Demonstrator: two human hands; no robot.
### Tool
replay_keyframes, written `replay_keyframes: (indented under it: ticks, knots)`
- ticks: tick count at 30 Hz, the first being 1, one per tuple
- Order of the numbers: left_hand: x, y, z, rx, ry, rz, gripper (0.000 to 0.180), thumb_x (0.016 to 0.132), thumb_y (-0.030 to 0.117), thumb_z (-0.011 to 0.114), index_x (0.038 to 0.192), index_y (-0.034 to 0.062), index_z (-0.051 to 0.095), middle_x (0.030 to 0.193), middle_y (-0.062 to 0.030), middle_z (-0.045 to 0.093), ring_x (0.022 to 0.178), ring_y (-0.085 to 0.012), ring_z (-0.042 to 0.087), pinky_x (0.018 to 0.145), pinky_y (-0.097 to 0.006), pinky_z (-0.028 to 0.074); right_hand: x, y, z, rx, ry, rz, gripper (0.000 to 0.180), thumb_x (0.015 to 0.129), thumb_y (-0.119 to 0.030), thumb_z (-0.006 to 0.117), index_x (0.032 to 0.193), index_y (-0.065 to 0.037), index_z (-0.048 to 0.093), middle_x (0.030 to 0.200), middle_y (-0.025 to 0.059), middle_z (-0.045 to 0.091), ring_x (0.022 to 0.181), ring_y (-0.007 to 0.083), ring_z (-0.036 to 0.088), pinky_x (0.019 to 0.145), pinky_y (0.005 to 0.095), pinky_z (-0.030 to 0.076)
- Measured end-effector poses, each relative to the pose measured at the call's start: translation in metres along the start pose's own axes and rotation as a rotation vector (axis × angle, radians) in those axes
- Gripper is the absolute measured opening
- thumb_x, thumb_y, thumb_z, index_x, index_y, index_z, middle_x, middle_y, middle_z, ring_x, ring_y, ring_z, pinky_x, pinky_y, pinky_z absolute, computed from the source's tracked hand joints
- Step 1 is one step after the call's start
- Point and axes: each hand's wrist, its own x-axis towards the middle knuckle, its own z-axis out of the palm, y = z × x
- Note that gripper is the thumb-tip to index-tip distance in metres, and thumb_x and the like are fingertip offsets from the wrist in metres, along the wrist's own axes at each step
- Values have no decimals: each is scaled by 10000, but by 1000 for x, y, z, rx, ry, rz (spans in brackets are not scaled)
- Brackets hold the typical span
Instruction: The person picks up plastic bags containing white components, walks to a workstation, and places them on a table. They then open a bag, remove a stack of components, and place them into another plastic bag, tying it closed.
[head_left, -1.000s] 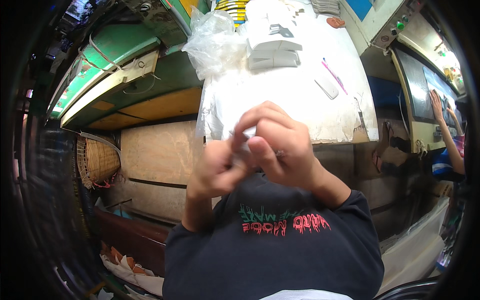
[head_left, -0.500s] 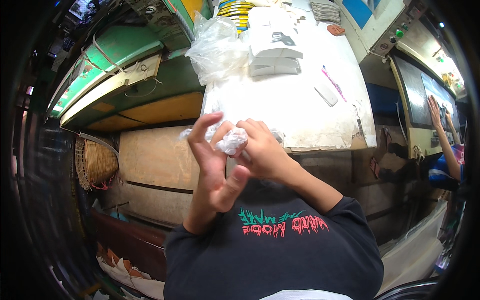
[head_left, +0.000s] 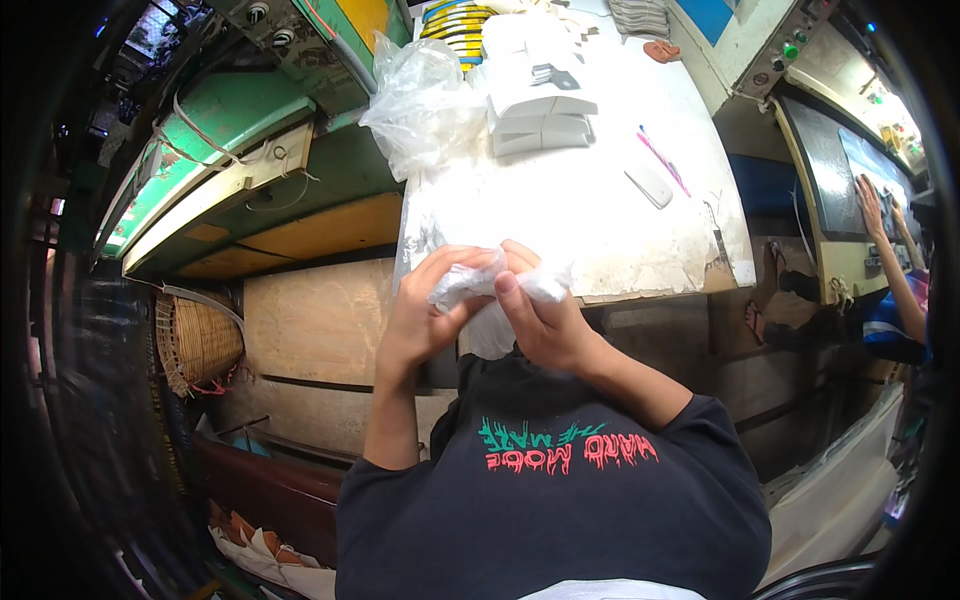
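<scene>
A crumpled, see-through plastic bag [head_left: 465,284] is bunched up between my two hands, in front of the near edge of the white table [head_left: 620,240]. My left hand [head_left: 422,305] is closed round its left part, fingers curled over the top. With my right hand [head_left: 548,325] I pinch its right part, the thumb pressed toward the left fingertips. One end of the plastic sticks out over the right hand, and a thin sheet of it hangs below, between my wrists. My fingers partly hide the plastic, so I cannot tell whether anything is inside it.
A larger clear plastic bag [head_left: 420,115] lies beside stacked white cut pieces [head_left: 542,125]. Right of them are a pen [head_left: 662,160] and a pale flat piece [head_left: 650,187]. A wicker basket [head_left: 205,340] stands left. Another person's hand [head_left: 868,205] rests at a machine on the right.
My left hand, spread half a second ago, has closed on the plastic. The small wad in my right hand is now pulled wider between both hands, with part hanging down.
</scene>
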Motion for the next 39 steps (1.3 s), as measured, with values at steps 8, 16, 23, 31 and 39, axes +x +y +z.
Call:
replay_keyframes:
  ticks: [8, 16, 23, 31, 39]
  knots:
    - [-5, -27, -1, -428, 32, -248, 205, 837, -81, 677, 1023, 5, 662, 1093, -125, 711, 1056, -192, 672, 930, -320, 523, -1, -3, -19, -385, -242, -155, 230, 842, -72, 717, 1069, -111, 701, 1060, 81, 606, 1009, 253, 621, 883, 389, 463]
    - [-8, -12, -4, -474, -74, -200, 273, 871, -102, 665, 1105, 6, 576, 1170, -79, 605, 1079, -141, 591, 935, -298, 488, -5, 10, -7, -607, -98, -176, 482, 726, -15, 755, 1192, -98, 664, 1074, 67, 603, 982, 228, 626, 828, 382, 450]
    - [-6, -21, 19, -491, 171, -162, 282, 831, -133, 682, 1013, 33, 545, 1139, -60, 518, 992, -99, 557, 846, -239, 480, -3, 19, -12, -316, 36, 51, 468, 712, -63, 798, 1142, -91, 617, 1039, 95, 616, 896, 266, 640, 817, 383, 451]
    - [2, -31, 47, -329, 510, -250, 223, 805, -78, 716, 909, 44, 561, 845, 13, 536, 784, -57, 519, 664, -228, 445, -9, 15, -4, -637, 30, -276, 459, 676, -99, 795, 1106, -118, 634, 1089, 39, 626, 964, 213, 632, 840, 387, 417]
    - [3, -38, 14, -546, 0, -277, 270, 848, -78, 551, 1086, 33, 612, 1042, -28, 599, 973, -147, 566, 874, -270, 451, -7, 16, -9, -829, 65, -299, 397, 622, -83, 762, 998, -155, 655, 978, -4, 624, 883, 205, 600, 856, 411, 385]
